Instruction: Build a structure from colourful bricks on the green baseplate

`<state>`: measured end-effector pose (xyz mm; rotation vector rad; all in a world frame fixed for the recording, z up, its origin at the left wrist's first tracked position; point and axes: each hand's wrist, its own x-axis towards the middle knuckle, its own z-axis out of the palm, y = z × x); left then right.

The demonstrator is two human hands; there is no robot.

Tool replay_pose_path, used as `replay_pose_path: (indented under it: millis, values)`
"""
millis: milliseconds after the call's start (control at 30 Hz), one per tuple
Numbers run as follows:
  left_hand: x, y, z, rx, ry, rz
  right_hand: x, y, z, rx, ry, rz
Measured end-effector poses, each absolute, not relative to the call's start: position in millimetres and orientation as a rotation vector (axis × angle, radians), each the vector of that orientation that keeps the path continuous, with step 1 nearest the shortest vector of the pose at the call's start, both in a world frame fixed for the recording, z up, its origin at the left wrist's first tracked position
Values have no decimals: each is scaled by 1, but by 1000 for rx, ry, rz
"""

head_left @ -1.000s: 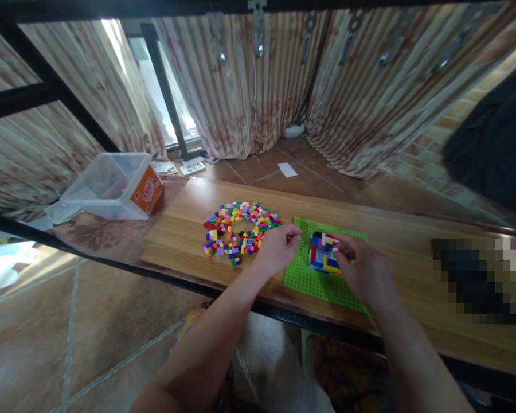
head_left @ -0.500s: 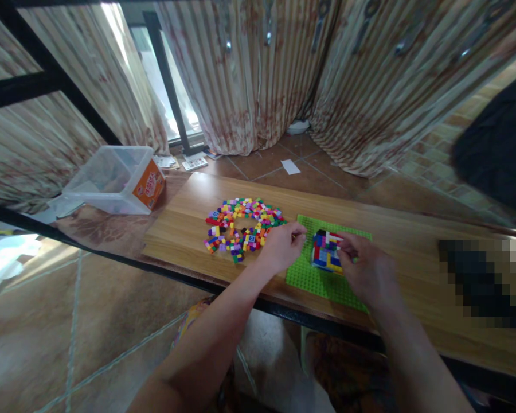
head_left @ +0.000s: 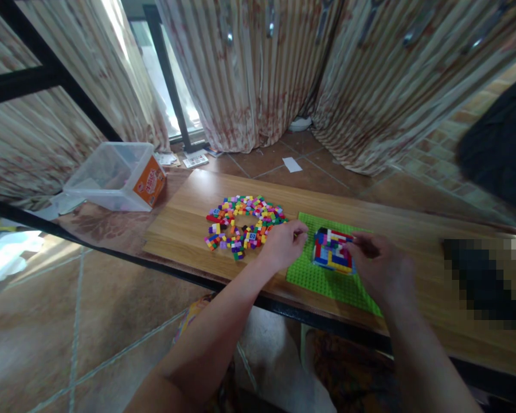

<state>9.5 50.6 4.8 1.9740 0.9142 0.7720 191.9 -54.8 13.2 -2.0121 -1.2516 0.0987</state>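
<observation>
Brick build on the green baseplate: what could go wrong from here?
The right hand is at the right edge of the brick build, so an uneven push there might knock a brick loose or shift the build. The left hand is right beside the loose bricks, so moving it could scatter some. The green baseplate lies close to the near edge of the wooden table, so it might slide under sideways pressure.

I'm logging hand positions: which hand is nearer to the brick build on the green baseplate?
Right. The right hand has its fingertips at the right edge of the brick build; the left hand is off to its left, with a gap.
</observation>
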Motion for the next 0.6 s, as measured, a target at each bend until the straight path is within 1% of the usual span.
replay_pose_path:
  millis: [167, 267, 433, 600]
  values:
    - [9, 50, 4, 1968, 909, 771, 195, -53, 11, -2080, -1304, -23]
    - [10, 49, 4, 1970, 915, 771, 200, -51, 6, -2060, -1284, 8]
    - [12, 45, 6, 2010, 930, 716, 202, -49, 0, -2036, -1090, 317]
    - [16, 38, 8, 2030, 918, 617, 199, -45, 0, -1777, -784, 691]
